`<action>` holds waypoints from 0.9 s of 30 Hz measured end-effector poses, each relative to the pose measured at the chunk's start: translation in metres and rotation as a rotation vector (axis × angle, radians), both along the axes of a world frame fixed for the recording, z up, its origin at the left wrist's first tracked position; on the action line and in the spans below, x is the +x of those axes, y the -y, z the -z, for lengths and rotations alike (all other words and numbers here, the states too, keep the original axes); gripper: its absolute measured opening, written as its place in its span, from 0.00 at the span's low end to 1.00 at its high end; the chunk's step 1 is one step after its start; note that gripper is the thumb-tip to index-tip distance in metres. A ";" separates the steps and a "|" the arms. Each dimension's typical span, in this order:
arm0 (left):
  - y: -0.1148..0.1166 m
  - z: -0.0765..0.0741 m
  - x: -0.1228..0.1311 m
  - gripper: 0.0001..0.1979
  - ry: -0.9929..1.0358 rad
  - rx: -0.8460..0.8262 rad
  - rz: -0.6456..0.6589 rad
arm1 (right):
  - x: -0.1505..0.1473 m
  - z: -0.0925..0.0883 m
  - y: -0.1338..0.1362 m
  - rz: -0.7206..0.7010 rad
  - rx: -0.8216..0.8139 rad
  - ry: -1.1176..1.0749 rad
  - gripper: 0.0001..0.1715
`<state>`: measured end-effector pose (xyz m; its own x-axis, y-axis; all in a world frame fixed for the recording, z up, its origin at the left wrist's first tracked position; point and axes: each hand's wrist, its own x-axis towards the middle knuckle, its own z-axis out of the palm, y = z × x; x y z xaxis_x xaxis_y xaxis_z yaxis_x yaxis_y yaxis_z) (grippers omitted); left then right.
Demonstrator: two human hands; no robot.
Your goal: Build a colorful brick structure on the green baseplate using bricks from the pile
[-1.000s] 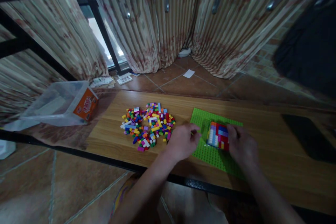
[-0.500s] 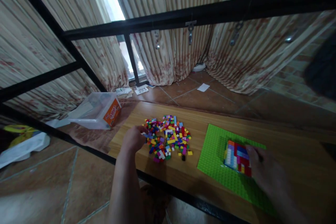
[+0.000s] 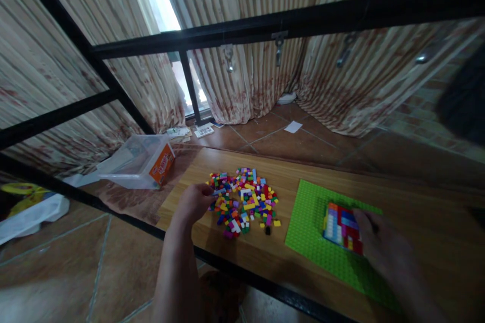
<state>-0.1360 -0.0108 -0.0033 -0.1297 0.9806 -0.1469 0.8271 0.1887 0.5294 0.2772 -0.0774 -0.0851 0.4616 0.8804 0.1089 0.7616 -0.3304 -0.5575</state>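
Observation:
My left hand [image 3: 192, 205] is at the left edge of a loose pile of small multicoloured toy bricks [image 3: 250, 207]. Its fingers are drawn together at the bricks, and whatever is between the fingertips is too small to make out. On a green studded baseplate [image 3: 303, 222] sits a block of toy bricks [image 3: 342, 226] in red, blue, white, orange and yellow rows. My right hand [image 3: 382, 242] is closed on the block's right side, thumb and fingers at its edge. The hand covers that end of the block, and its fingertips are partly in shadow.
The wooden tabletop [image 3: 291, 164] has a dark front edge. Left of it lies a clear plastic box [image 3: 132, 161] with an orange label. Black metal bars [image 3: 242, 35] cross in front of the striped curtains. Papers [image 3: 293, 126] lie on the tiled floor.
The view has shifted slightly. My left hand stays by the pile, its fingers a little lower and more drawn in. My right hand and the block look unchanged.

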 end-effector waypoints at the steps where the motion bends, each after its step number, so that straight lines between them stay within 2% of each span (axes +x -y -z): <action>1: 0.000 0.000 0.000 0.07 0.066 0.021 0.015 | -0.001 -0.001 0.000 -0.001 -0.002 -0.004 0.30; 3: -0.001 -0.001 0.004 0.09 0.213 0.054 0.057 | -0.005 -0.007 0.001 0.014 0.020 -0.005 0.29; 5: -0.002 -0.001 0.019 0.10 0.324 0.096 0.092 | -0.014 -0.017 0.004 0.062 0.101 0.010 0.28; 8: 0.001 0.001 0.064 0.09 0.408 0.189 0.112 | -0.036 -0.039 0.012 0.170 0.306 0.040 0.26; 10: 0.009 0.004 0.103 0.07 0.517 0.253 0.163 | -0.055 -0.051 0.017 0.076 0.375 -0.088 0.23; 11: 0.015 0.006 0.123 0.07 0.538 0.264 0.226 | -0.065 -0.055 0.018 -0.018 0.362 -0.202 0.21; 13: 0.027 0.009 0.157 0.06 0.520 0.225 0.353 | -0.081 -0.057 0.017 -0.231 0.299 -0.400 0.18; 15: 0.037 0.011 0.179 0.06 0.486 0.240 0.402 | -0.091 -0.055 0.014 -0.320 0.293 -0.500 0.18; 19: 0.043 0.010 0.195 0.07 0.488 0.253 0.439 | -0.092 -0.051 0.010 -0.276 0.318 -0.539 0.20; 27: 0.040 0.012 0.193 0.10 0.528 0.183 0.440 | -0.091 -0.055 0.011 -0.340 0.315 -0.453 0.18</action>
